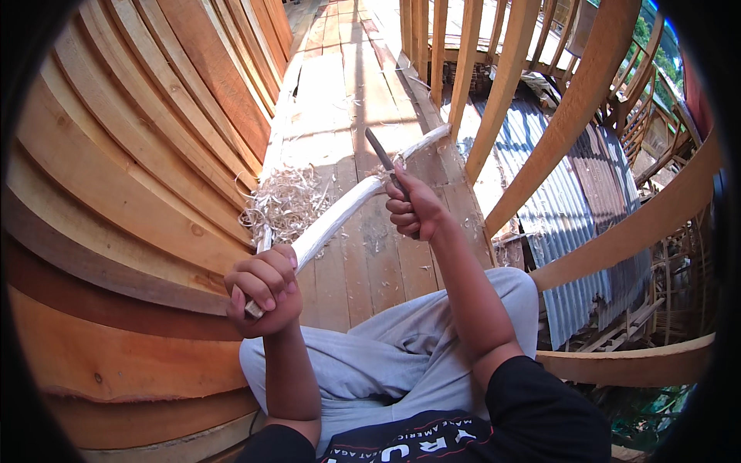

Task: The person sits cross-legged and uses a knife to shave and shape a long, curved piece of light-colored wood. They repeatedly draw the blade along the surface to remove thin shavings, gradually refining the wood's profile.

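Note:
My left hand (pixel 266 292) is closed around the near end of a long, pale, stripped wooden stick (pixel 333 222). The stick slants up and away to the right, with a slight bend partway and rougher patches on its thinner far part. A short pale end (pixel 253 309) pokes out below the left fist and another pale piece rises just above it; whether these join the stick is hidden by my fingers. My right hand (pixel 415 207) grips a knife (pixel 377 147) by its handle. Its dark narrow blade points up and left, crossing over the stick near the bend.
Curly wood shavings (pixel 287 202) lie heaped on the plank floor (pixel 386 262), by the board wall (pixel 131 162) on my left. Wooden balusters (pixel 505 85) line the right side, with corrugated metal sheets (pixel 571 201) below. My crossed legs (pixel 386 363) in grey trousers are close beneath my arms.

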Tool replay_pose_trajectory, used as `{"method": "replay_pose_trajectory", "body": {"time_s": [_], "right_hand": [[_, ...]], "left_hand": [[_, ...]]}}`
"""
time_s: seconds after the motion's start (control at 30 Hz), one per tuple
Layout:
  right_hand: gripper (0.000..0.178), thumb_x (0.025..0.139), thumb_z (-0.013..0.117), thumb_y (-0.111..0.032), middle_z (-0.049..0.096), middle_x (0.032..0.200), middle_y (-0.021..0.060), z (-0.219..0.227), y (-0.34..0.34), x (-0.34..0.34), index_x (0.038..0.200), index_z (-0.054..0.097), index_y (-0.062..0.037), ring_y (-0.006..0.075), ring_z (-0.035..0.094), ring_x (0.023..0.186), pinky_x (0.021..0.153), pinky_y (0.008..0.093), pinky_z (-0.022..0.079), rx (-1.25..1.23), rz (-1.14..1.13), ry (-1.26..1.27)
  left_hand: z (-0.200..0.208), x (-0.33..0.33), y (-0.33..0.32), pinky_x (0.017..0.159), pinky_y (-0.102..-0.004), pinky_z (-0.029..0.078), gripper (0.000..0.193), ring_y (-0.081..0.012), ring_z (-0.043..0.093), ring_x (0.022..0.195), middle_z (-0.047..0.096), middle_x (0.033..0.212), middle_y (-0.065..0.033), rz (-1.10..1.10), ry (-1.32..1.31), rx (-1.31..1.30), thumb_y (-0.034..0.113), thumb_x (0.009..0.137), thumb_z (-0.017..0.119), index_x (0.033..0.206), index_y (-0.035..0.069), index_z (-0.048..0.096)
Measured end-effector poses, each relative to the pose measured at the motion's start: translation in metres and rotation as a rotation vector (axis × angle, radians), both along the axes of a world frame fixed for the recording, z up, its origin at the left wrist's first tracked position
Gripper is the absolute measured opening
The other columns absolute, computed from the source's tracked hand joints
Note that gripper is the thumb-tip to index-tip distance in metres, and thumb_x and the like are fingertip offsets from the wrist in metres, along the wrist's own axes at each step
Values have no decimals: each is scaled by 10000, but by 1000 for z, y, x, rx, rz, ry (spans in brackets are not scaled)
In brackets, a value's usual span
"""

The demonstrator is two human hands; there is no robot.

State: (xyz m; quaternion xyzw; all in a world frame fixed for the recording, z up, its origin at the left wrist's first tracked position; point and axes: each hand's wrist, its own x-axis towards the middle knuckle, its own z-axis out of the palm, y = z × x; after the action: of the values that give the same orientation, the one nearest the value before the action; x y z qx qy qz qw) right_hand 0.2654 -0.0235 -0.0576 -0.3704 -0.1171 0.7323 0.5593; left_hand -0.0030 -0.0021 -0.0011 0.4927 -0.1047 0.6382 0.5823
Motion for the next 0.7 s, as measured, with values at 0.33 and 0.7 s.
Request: {"method": "replay_pose_trajectory", "body": {"time_s": [0.33,0.7], "right_hand": [[569,1007,300,-593,171,455,-61,-35,-2,13,629,300,-167,49,100,340,293,215,74,181,93,320],[518,1027,287,-517,251,489,-49,21,-27,1,672,380,-150,74,216,357,325,259,120,61,-229,-537]], "left_hand": [[8,-4,6,569,-381,457,398,-218,507,434,519,484,-79,-49,91,215,238,845,433,488,70,483],[-11,-25,36,588,-370,418,346,-195,438,434,483,485,-92,-61,-26,24,228,825,395,517,75,439]]}}
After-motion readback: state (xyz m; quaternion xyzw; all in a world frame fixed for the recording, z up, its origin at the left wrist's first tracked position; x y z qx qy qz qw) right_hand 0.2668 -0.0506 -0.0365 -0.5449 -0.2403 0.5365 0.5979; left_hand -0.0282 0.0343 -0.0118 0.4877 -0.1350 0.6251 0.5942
